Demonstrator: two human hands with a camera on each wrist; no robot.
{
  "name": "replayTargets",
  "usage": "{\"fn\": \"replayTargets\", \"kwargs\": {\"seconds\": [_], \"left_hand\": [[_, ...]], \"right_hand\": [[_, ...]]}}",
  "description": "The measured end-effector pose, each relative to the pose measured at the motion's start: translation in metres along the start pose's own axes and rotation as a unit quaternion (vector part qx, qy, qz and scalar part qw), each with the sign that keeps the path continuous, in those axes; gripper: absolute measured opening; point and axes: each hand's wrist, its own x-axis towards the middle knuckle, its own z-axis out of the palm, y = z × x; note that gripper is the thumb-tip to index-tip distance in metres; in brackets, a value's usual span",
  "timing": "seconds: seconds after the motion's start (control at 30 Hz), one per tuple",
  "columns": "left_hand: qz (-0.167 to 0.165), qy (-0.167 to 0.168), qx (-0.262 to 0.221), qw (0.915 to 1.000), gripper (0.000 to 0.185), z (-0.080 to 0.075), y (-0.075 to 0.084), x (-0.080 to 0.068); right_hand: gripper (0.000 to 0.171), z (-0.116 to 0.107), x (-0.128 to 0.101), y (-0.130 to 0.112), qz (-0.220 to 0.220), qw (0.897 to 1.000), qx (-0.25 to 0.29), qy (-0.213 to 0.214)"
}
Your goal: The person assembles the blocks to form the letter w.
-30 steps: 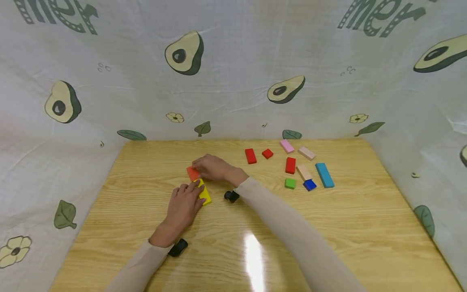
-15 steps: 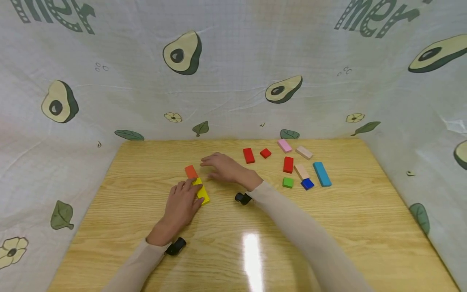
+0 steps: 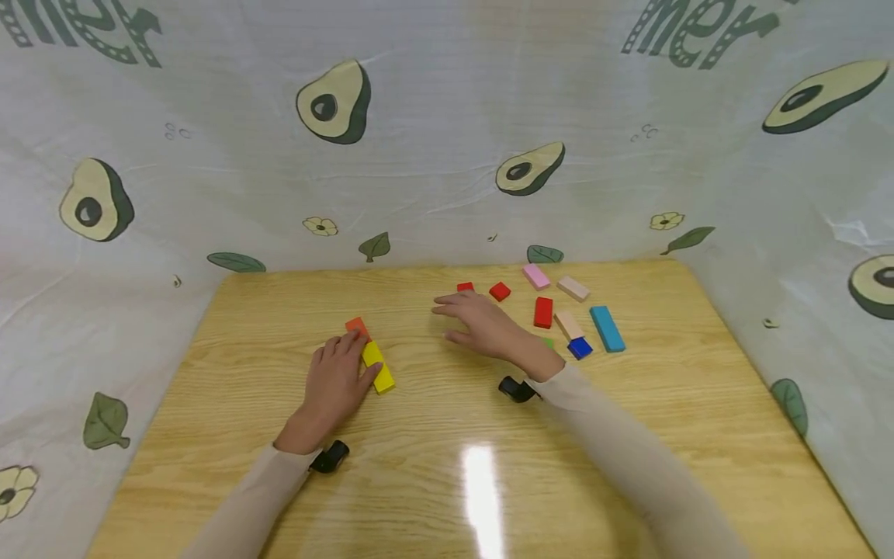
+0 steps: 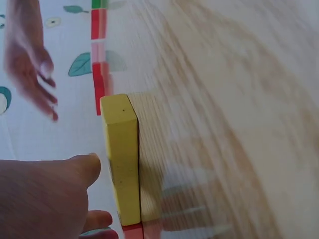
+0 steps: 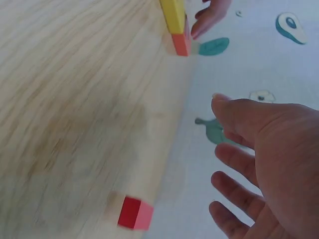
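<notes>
On the left of the table, a yellow block (image 3: 379,368) and an orange-red block (image 3: 357,327) lie end to end in a slanting line. My left hand (image 3: 335,380) is along their left side, fingers by the orange-red block and thumb near the yellow one. A narrow gap shows between thumb and yellow block (image 4: 123,164) in the left wrist view. Over the middle of the table is my right hand (image 3: 485,326), fingers apart and holding nothing. It partly hides a red block (image 3: 465,287) and a green block (image 3: 548,341).
To the right lie a small red block (image 3: 500,291), another red block (image 3: 543,312), a pink block (image 3: 536,276), two pale blocks (image 3: 573,288), a dark blue block (image 3: 580,348) and a long light blue block (image 3: 608,329). A patterned cloth (image 3: 433,116) stands behind the table.
My right hand has left the orange-red block and moved right, toward the scattered blocks. My left thumb and fingers have eased off the yellow block, fingers shifting toward the orange-red one.
</notes>
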Motion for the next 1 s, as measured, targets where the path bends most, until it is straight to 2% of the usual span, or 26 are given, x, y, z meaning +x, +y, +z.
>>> {"fn": "replayTargets", "kwargs": {"seconds": [0.23, 0.57, 0.73, 1.0], "left_hand": [[-0.003, -0.013, 0.016, 0.9998, 0.062, -0.001, -0.001, 0.0], [-0.005, -0.009, 0.016, 0.9998, 0.06, 0.002, 0.001, 0.0], [-0.008, -0.008, 0.015, 0.9998, 0.06, 0.003, 0.001, 0.0], [-0.011, -0.007, 0.014, 0.9998, 0.059, 0.003, 0.001, 0.001]], "right_hand": [[0.05, -0.01, -0.041, 0.015, 0.034, 0.999, 0.003, 0.034], [0.051, -0.013, -0.094, 0.037, 0.099, 0.991, -0.046, 0.073], [0.05, -0.008, -0.113, 0.044, 0.12, 0.989, -0.059, 0.07], [0.048, -0.001, -0.129, 0.053, 0.126, 0.985, -0.073, 0.088]]}}
